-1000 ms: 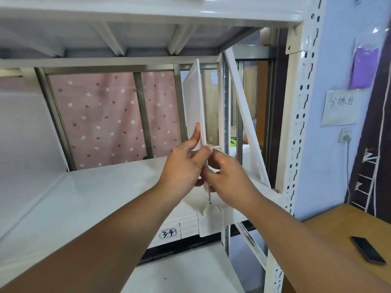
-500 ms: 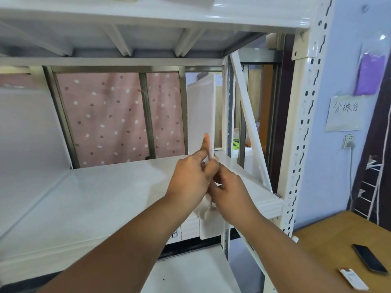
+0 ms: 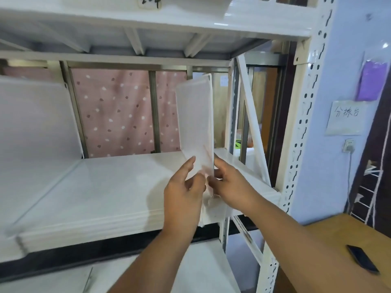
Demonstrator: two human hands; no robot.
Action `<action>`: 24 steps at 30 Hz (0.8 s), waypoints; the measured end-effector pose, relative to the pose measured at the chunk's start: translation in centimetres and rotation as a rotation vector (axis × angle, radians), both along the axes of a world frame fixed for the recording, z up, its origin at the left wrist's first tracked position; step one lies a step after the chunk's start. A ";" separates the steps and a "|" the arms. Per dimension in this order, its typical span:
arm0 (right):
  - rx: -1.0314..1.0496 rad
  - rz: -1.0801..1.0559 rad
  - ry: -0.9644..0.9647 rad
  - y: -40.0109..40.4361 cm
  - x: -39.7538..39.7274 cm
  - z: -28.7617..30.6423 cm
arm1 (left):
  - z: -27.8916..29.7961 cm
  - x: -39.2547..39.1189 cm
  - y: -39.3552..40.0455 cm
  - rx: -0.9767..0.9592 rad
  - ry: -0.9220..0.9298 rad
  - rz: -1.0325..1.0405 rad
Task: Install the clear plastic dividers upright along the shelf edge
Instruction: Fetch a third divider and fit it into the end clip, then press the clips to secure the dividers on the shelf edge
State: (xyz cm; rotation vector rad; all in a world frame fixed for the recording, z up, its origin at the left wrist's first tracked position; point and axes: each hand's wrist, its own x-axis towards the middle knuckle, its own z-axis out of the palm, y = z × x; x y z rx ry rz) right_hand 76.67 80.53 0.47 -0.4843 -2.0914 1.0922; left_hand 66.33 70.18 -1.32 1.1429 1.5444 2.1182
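I have both hands up at the front right corner of the shelf point(image 3: 101, 187), working one clear plastic divider point(image 3: 195, 123); my left hand point(image 3: 184, 193) pinches the panel's lower edge with the fingers closed on its near face, and my right hand point(image 3: 230, 187) grips the same lower edge from the other side, thumb against the thin front rim; so both hands hold the divider and neither is free. The panel stands above the shelf's front edge, close to the perforated upright post point(image 3: 296, 166), leaning a little to the left at the top, not yet plumb; I judge it is held low so the bottom can be steered into whatever catch sits on the shelf lip, and two-handed because a thin sheet this tall would flex and twist. Another pale panel point(image 3: 36, 123) already stands at the shelf's far left, which suggests the row is partly done. The seat itself I cannot read; my fingers cover the divider's foot, and the white piece below them on the shelf lip is blurred, so I cannot tell whether the panel is engaged or only resting there. Right of the post, a wooden table point(image 3: 338, 240) with a dark phone point(image 3: 362, 262) is cut off by the frame.
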 end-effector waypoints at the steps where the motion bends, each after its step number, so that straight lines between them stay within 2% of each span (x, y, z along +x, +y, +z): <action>1: -0.037 0.045 -0.041 0.5 0.4 0.3 | -1.7 0.8 -1.0 0.057 -0.094 0.034; 3: -0.060 0.087 -0.137 1.7 1.3 0.7 | -5.4 2.6 -2.7 0.080 -0.294 0.053; 5: -0.113 0.073 -0.196 2.6 2.3 0.3 | -8.6 4.2 -3.3 -0.043 -0.587 -0.005; 7: -0.153 0.044 -0.253 3.7 3.4 -0.5 | -10.5 5.6 -2.8 -0.219 -0.953 -0.171; 8: -0.127 0.035 -0.342 4.0 3.8 -0.8 | -11.2 6.0 -2.4 -0.256 -1.125 -0.263; 11: 0.120 -0.002 -0.725 4.7 4.2 -1.6 | -12.1 6.3 -1.5 -0.082 -1.500 -0.544; 13: 0.251 0.007 -0.822 5.0 4.2 -1.5 | -12.1 6.2 -0.7 0.051 -1.587 -0.630; 16: 0.346 0.031 -0.856 5.6 4.0 -1.3 | -11.9 6.3 0.6 0.129 -1.600 -0.680; 20: 0.376 0.060 -0.894 6.3 3.4 -1.4 | -11.6 6.7 2.3 0.198 -1.585 -0.707; 24: 0.342 0.041 -0.844 6.4 3.6 -1.9 | -11.6 7.3 3.9 0.216 -1.660 -0.646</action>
